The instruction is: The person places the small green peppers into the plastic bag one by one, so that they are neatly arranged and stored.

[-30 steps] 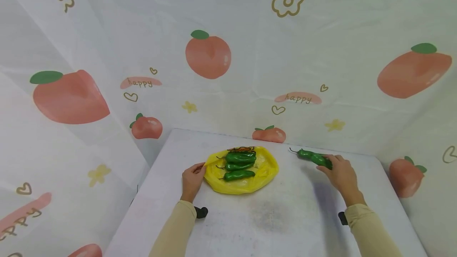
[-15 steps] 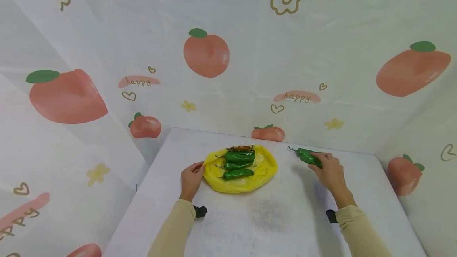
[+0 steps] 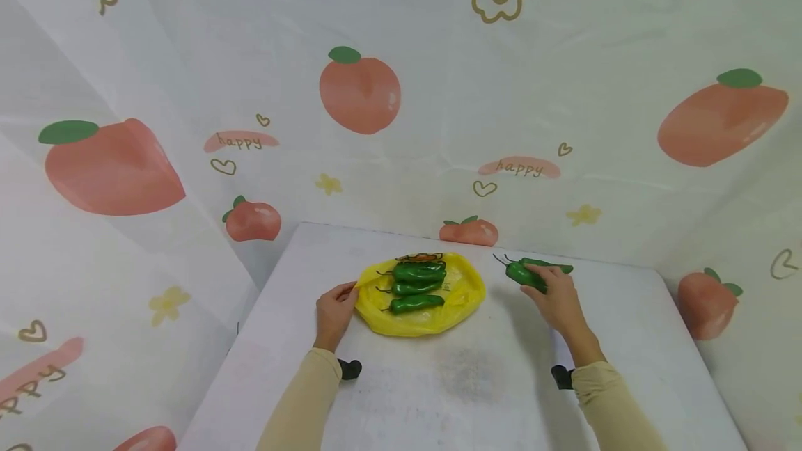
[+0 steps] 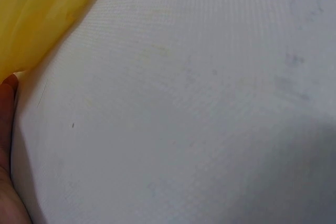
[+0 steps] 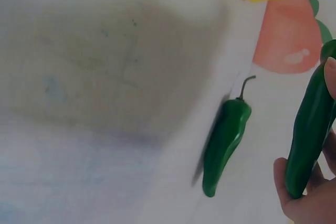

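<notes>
My left hand (image 3: 334,313) pinches the left edge of a yellow plastic bag (image 3: 465,308), which is spread on the table with its rim turned up. Several green chili peppers (image 3: 417,303) lie side by side in the bag, stems to the left. To the right of it, my right hand (image 3: 556,298) holds another green chili pepper (image 5: 308,124) raised above the table, its stem also to the left. Behind that hand one more chili pepper (image 5: 227,140) lies on the table near the back edge; the right wrist view shows it apart from the held one.
The white table (image 3: 426,395) meets a printed wall sheet (image 3: 413,179) at the back. An orange print (image 3: 418,257) shows at the bag's far rim. Black pieces sit at the left wrist (image 3: 349,369) and right wrist (image 3: 562,376).
My right hand has moved left toward the bag with the held chili pepper, uncovering more of the pepper behind it. The left hand still pinches the bag's edge in the same place.
</notes>
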`<state>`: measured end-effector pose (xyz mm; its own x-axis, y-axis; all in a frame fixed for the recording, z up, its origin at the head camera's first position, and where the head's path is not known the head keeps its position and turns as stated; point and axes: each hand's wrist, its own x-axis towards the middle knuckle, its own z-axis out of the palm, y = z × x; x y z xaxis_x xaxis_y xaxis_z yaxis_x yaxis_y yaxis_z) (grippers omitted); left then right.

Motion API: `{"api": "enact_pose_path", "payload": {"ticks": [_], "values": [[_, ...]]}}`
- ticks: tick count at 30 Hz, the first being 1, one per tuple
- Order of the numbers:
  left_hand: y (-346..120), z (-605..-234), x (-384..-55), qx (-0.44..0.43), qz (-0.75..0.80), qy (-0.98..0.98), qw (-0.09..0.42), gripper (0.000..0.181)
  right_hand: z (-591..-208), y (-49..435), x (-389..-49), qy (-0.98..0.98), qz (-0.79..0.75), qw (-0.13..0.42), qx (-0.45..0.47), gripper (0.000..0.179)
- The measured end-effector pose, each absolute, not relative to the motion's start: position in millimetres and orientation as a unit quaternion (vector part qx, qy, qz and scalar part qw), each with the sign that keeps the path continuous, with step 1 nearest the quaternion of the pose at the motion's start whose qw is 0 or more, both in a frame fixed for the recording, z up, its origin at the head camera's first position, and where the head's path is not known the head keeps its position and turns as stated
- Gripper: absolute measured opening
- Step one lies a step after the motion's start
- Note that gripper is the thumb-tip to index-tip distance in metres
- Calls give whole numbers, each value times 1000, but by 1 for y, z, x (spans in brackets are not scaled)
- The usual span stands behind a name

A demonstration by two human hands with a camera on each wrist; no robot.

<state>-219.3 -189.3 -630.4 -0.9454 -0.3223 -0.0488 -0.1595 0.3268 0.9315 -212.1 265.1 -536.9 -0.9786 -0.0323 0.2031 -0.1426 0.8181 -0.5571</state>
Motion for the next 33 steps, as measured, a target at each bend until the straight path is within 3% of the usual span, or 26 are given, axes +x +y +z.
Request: {"api": "enact_pose_path", "payload": {"ticks": [19, 28, 33], "values": [[-190, -631, -221, 142, -554, -817, 78, 29, -542, 223, -214, -939, 324, 77, 88, 47], [-191, -631, -223, 138, -555, -816, 84, 29, -539, 203, -218, -931, 327, 112, 118, 45], [-190, -631, -221, 137, -557, -815, 82, 29, -536, 192, -218, -933, 327, 95, 118, 44]]}}
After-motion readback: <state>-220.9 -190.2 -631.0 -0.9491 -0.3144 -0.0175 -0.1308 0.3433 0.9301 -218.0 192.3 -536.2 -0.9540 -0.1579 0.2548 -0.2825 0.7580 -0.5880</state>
